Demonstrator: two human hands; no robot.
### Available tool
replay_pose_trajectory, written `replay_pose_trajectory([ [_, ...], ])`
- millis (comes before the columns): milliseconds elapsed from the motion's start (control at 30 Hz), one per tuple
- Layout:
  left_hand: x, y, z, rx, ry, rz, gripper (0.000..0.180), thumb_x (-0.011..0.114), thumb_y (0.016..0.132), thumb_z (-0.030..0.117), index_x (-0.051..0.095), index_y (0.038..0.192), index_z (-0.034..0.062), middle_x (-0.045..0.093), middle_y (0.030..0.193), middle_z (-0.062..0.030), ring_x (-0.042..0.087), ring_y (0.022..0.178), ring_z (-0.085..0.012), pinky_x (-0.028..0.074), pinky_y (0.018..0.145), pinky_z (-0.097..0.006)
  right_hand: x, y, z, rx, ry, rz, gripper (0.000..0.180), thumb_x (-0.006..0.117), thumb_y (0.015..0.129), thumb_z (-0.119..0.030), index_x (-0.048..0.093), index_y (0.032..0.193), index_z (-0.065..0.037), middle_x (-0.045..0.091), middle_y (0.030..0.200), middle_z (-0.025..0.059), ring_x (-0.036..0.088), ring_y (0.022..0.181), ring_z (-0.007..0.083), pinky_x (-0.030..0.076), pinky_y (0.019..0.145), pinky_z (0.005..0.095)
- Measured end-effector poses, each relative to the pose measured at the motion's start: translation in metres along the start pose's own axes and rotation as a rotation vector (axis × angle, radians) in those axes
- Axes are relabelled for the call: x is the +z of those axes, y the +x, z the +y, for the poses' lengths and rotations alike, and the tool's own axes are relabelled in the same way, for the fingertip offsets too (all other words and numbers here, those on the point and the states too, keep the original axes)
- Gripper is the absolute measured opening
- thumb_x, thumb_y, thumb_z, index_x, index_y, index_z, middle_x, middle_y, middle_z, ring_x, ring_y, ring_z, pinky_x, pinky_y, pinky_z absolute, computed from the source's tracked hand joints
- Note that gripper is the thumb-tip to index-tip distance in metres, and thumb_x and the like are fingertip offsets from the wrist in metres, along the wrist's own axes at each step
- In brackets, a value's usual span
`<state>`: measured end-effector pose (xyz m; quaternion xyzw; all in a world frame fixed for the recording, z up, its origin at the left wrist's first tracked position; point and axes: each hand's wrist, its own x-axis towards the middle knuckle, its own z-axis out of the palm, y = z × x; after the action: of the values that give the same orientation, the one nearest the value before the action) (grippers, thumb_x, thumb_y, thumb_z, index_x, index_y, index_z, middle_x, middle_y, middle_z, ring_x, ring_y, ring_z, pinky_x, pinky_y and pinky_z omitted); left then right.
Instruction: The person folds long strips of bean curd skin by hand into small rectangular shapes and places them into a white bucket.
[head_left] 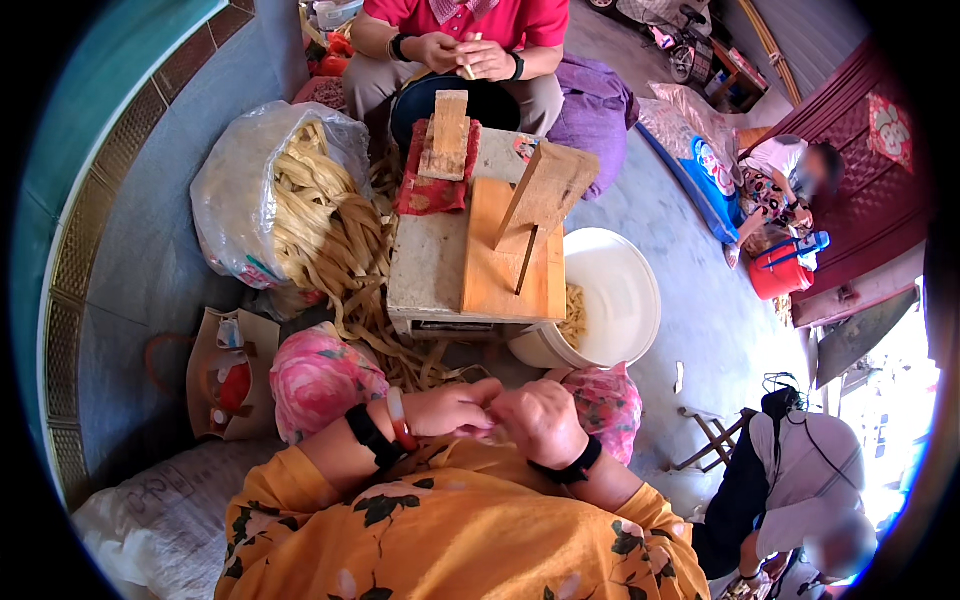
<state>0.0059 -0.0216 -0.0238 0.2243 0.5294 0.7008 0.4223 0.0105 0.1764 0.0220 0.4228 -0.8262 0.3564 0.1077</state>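
The left hand (450, 408) and right hand (538, 420) meet above the lap, fingers curled and pinching one pale strip (488, 432); its long axis I cannot tell. Beyond the fingers a low stone block (428, 262) stands on the grey concrete floor (690, 300), carrying a board (490, 262). Right of it is a white bucket (615, 300), left a bag (235, 190) of strips, and farther a person in red (460, 20).

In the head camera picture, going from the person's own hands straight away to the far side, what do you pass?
Left hand and right hand together → pale strips on the ground → low stone block bearing an orange wooden board → red cloth under a wooden piece → dark basin → a seated person's hands.
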Motion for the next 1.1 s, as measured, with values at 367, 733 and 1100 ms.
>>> replay_pose_trajectory([
  [367, 0.023, 0.005, 0.024, 0.673, 1.151, 0.519, 0.02, 0.057, 0.082, 0.006, 0.051, 0.101, 0.0064, 0.062, 0.083, -0.0064, 0.061, 0.075, -0.0264, 0.047, 0.065, -0.038, 0.007, -0.013, 0.02, 1.062, 1.419, 0.032, 0.006, 0.054, 0.095, -0.012, 0.056, 0.096, -0.007, 0.062, 0.077, 0.0017, 0.053, 0.063, 0.0068, 0.041, 0.057, 0.0196],
  [733, 0.007, 0.003, -0.01, 0.205, -0.021, 0.354, 0.007, 0.06, 0.089, 0.006, 0.056, 0.094, 0.0028, 0.05, 0.115, -0.0052, 0.051, 0.102, -0.0133, 0.045, 0.089, -0.028, 0.01, -0.008, 0.001, 0.4, 0.036, 0.099, 0.026, 0.063, 0.069, 0.009, 0.051, 0.089, -0.002, 0.053, 0.078, 0.0109, 0.054, 0.067, 0.0251, 0.045, 0.059, 0.034],
  [1100, 0.004, 0.001, -0.003, 0.442, 0.264, 0.518, 0.014, 0.064, 0.088, 0.011, 0.061, 0.1, 0.0021, 0.057, 0.091, -0.0054, 0.056, 0.086, -0.0155, 0.046, 0.077, -0.027, 0.004, -0.008, 0.004, 0.814, 0.797, -0.092, 0.003, 0.056, 0.087, -0.005, 0.055, 0.086, -0.002, 0.057, 0.075, 0.0133, 0.057, 0.069, 0.0316, 0.047, 0.064, 0.0329],
])
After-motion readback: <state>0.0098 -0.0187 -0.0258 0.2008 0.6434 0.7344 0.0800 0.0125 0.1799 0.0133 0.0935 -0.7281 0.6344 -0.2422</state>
